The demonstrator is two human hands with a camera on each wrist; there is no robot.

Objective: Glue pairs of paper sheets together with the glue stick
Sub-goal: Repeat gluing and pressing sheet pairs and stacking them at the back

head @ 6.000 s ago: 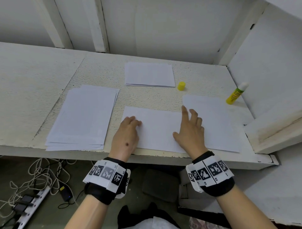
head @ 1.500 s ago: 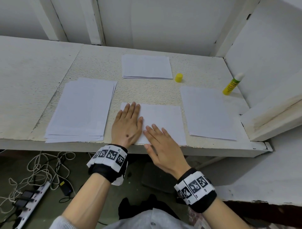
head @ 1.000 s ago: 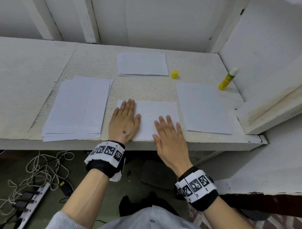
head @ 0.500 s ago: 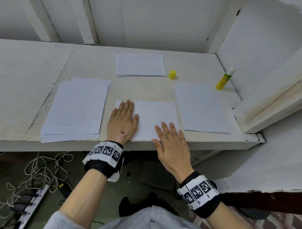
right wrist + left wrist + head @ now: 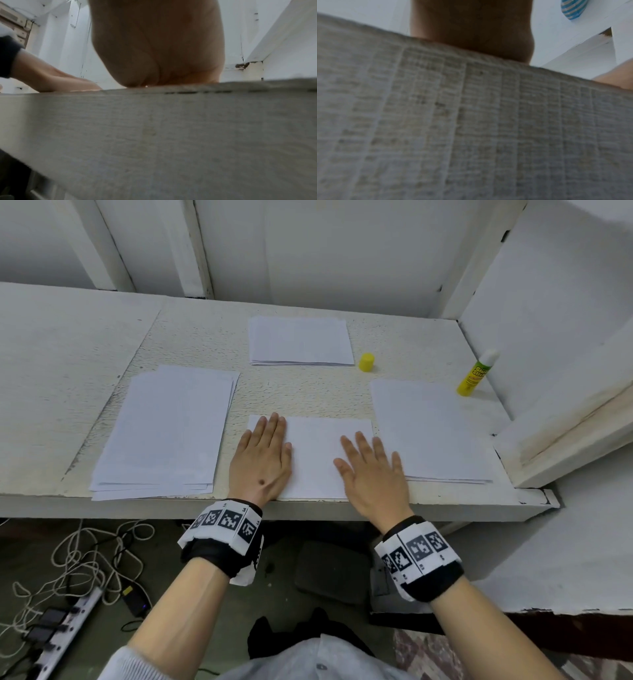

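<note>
A white paper sheet (image 5: 315, 453) lies at the front middle of the white table (image 5: 298, 395). My left hand (image 5: 263, 460) lies flat on its left part, fingers straight and together. My right hand (image 5: 371, 470) lies flat on its right part, fingers spread. The uncapped yellow glue stick (image 5: 476, 374) stands at the back right by the wall, and its yellow cap (image 5: 366, 362) stands apart, next to the far stack. Both wrist views show only a palm heel (image 5: 471, 27) (image 5: 157, 44) above the table's front edge.
A thick stack of sheets (image 5: 164, 429) lies on the left, a small stack (image 5: 299, 340) at the back middle, a thin one (image 5: 428, 426) on the right. A white boxed ledge (image 5: 565, 440) closes the right side. Cables and a power strip (image 5: 65, 625) lie on the floor.
My right hand slid from the sheet's lower middle out to its right part, fingers flat throughout. The left hand stayed pressed on the left part.
</note>
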